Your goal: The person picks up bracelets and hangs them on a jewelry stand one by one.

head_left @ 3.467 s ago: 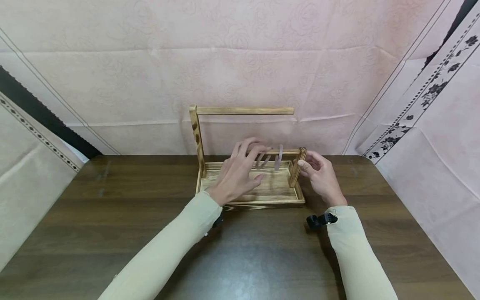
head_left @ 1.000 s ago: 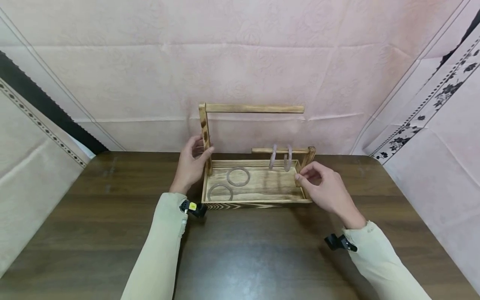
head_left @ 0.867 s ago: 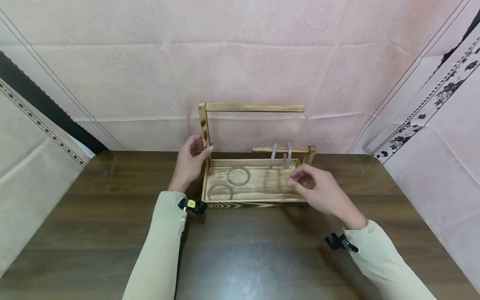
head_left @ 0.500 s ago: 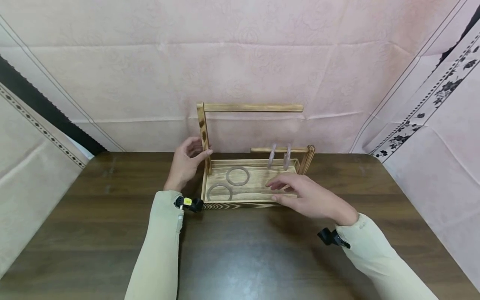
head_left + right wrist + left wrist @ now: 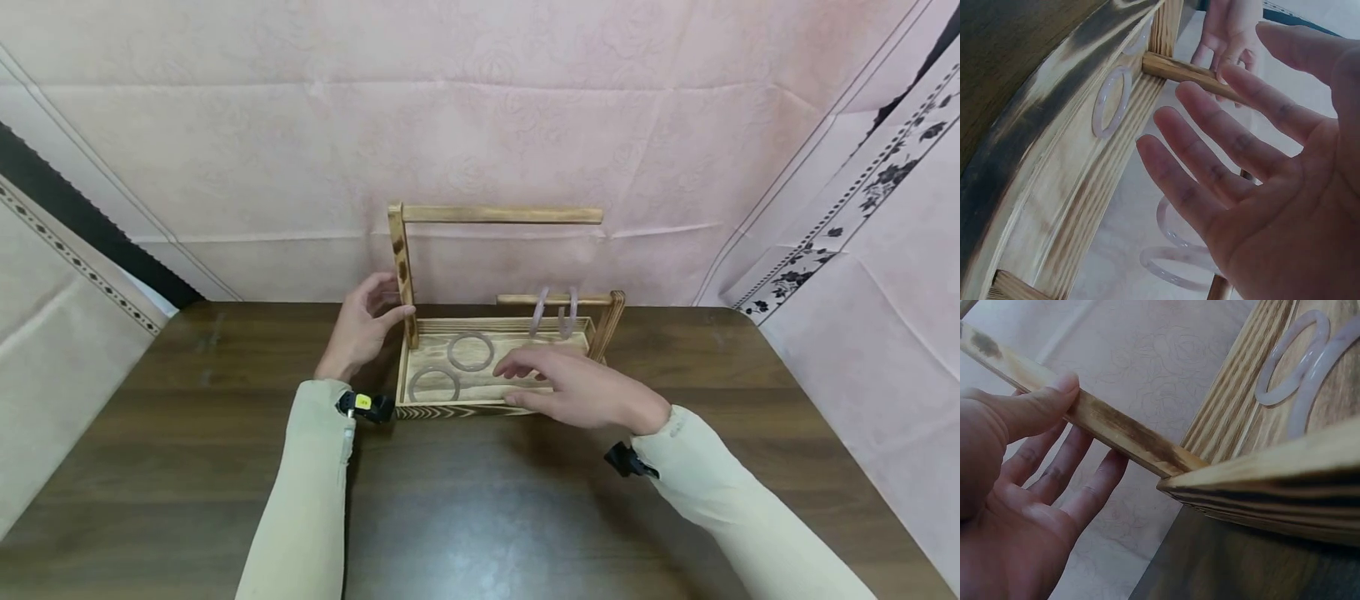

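A wooden stand has a shallow tray [image 5: 450, 409], a tall left post [image 5: 401, 262] with a long upper bar [image 5: 502, 215], and a shorter right post [image 5: 609, 321] with a low bar [image 5: 517, 299]. My left hand [image 5: 356, 332] holds the tall post, thumb in front and fingers behind it. Two pale lilac bangles hang on the low bar, the left bangle [image 5: 537, 313] slightly apart from the right bangle [image 5: 573, 313]. Inside the tray lie a back bangle [image 5: 471, 335] and a front bangle [image 5: 433, 370]. My right hand [image 5: 577, 387], fingers extended and nothing in them, hovers over the tray's right part.
The dark brown wooden table [image 5: 465, 517] carries the stand near its back edge. Behind it hangs a pale pink patterned cloth [image 5: 480, 150]. Floral-bordered cloth [image 5: 885, 333] covers the right side.
Since the earliest frame my left hand has gone from the low bar to the tall post. My right hand has left the right post and moved leftward over the tray.
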The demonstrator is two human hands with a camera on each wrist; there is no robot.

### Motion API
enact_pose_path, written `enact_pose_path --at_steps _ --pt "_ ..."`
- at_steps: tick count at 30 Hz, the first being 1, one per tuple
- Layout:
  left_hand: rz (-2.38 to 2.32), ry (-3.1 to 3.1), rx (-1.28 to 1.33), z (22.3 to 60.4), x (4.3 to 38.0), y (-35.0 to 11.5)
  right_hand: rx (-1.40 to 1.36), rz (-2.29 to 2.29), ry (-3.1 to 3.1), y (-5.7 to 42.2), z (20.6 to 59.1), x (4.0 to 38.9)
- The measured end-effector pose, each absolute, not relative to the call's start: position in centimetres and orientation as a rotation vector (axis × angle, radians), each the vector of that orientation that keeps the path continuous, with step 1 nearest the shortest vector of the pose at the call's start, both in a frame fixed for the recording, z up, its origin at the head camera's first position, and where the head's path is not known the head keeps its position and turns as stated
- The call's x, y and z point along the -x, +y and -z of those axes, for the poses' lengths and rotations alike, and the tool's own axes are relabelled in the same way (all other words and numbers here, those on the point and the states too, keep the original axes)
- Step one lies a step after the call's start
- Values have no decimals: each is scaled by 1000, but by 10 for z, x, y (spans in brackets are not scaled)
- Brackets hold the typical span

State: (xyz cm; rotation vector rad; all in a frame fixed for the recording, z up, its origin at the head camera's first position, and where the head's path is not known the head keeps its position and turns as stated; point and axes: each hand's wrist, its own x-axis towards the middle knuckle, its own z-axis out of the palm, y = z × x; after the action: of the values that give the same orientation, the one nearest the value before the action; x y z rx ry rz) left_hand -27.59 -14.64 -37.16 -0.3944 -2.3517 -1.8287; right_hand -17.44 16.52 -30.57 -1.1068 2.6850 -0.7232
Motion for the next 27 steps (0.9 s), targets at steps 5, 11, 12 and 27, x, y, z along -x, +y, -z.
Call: enact_pose_path --at_steps 5,11,12,27 --pt "1828 -2347 411 372 275 -147 1097 678 2693 157 306 177" --pt "1838 -2343 418 371 275 -147 1114 622 2687 148 310 182" --pt "1838 -2347 416 370 276 -147 1118 613 2685 146 311 183" --pt "1837 -2360 418 371 277 -147 1073 442 2723 124 316 203"
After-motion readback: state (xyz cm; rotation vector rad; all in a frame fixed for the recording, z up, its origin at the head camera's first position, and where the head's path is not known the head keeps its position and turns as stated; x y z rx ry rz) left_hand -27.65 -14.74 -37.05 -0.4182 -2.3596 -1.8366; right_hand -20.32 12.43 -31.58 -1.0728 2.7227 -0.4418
